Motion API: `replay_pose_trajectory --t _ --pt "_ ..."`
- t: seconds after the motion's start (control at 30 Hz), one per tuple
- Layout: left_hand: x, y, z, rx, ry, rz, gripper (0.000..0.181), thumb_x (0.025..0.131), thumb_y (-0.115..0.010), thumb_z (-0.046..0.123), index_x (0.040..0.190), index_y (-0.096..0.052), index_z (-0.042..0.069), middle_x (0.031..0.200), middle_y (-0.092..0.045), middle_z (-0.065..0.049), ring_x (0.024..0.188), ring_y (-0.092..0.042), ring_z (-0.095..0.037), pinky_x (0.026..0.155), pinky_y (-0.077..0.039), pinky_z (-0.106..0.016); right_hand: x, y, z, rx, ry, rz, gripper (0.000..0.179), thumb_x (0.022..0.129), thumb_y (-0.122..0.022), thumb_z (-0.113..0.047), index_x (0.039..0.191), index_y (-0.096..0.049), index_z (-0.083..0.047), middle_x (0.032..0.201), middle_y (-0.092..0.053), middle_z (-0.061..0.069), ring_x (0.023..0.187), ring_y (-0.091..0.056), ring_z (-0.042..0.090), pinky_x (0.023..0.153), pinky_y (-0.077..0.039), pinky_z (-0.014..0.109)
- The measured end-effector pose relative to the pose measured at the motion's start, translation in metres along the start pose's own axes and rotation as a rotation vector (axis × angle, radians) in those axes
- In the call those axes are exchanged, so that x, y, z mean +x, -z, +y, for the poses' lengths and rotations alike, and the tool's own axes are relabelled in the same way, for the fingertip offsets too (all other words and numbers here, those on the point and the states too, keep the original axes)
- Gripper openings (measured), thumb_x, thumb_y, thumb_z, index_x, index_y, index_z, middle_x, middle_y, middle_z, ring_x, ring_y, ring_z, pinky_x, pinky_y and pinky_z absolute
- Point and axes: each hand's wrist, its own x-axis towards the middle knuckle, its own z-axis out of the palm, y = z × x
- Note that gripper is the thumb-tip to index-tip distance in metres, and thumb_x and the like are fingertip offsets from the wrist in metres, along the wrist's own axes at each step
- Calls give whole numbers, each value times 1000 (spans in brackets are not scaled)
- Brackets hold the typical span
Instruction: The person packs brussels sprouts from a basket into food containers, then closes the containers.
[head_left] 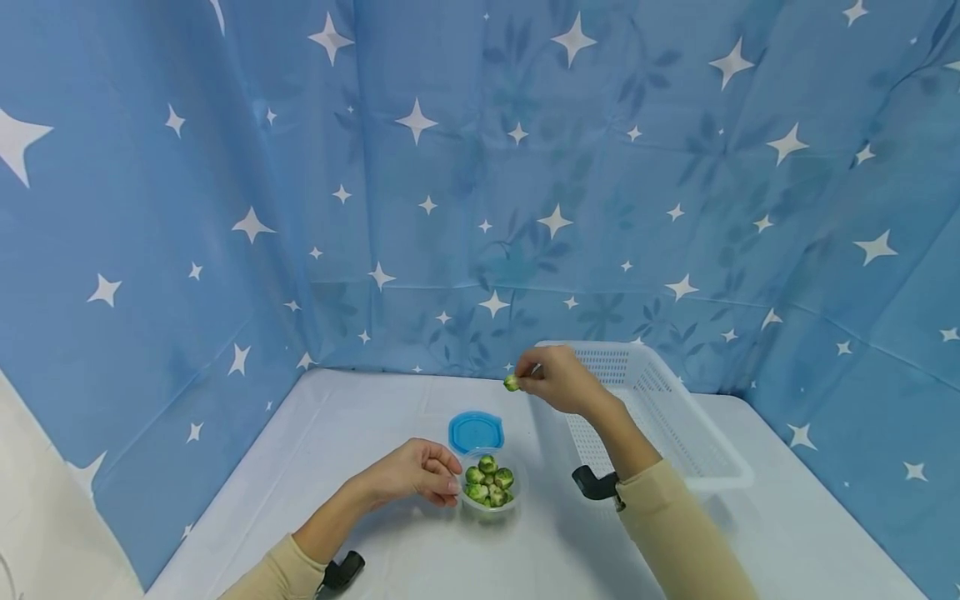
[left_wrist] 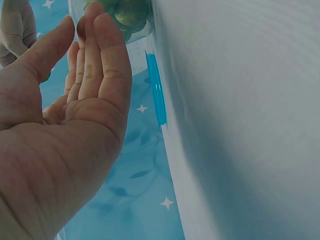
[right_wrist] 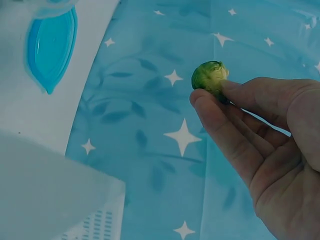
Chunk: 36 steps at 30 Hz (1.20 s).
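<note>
My right hand (head_left: 558, 379) pinches a Brussels sprout (right_wrist: 210, 79) between thumb and fingertips, raised beside the left wall of the white basket. A small clear container (head_left: 489, 515) filled with several Brussels sprouts (head_left: 489, 482) stands on the table. My left hand (head_left: 416, 473) is at the left side of this container, its fingertips right at the rim. In the left wrist view those fingers (left_wrist: 90, 75) are nearly straight, with the thumb apart from them. Just behind the container lies its blue lid (head_left: 476, 432).
A white perforated basket (head_left: 693, 417) takes up the right part of the table. The white tablecloth (head_left: 300, 467) runs back to a blue curtain (head_left: 465, 208) with white stars, which encloses the far side and both flanks.
</note>
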Motion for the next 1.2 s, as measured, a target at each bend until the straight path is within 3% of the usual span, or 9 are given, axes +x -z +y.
replay_pose_trajectory --t 0.57,0.77,0.93,1.2 --pt "0 -1 -1 5 6 -2 33 97 -72 7 121 -62 -13 93 -78 -9 85 -78 -21 81 -65 -42 -17 -32 -15 78 57 -3 9 96 -72 -1 101 -75 -8 102 -74 5 91 -76 19 76 -62 25" --pt "1 -1 -1 8 3 0 34 97 -73 9 121 -62 -13 94 -78 -10 86 -78 -22 82 -65 -43 -23 -47 -18 72 75 -20 8 96 -73 -3 96 -76 -10 96 -76 0 88 -74 12 77 -61 24" --pt "1 -2 -1 13 2 2 34 97 -73 9 121 -62 -12 95 -78 -11 87 -78 -22 82 -65 -43 -26 -57 -15 116 49 -55 8 95 -73 -3 93 -76 -10 91 -77 0 83 -73 8 75 -60 23" --pt "0 -1 -1 14 -1 0 32 98 -71 8 122 -62 -12 95 -78 -10 87 -78 -22 82 -65 -43 -29 -70 -8 214 52 -135 9 96 -73 -3 91 -76 -10 92 -78 6 83 -74 16 72 -59 24"
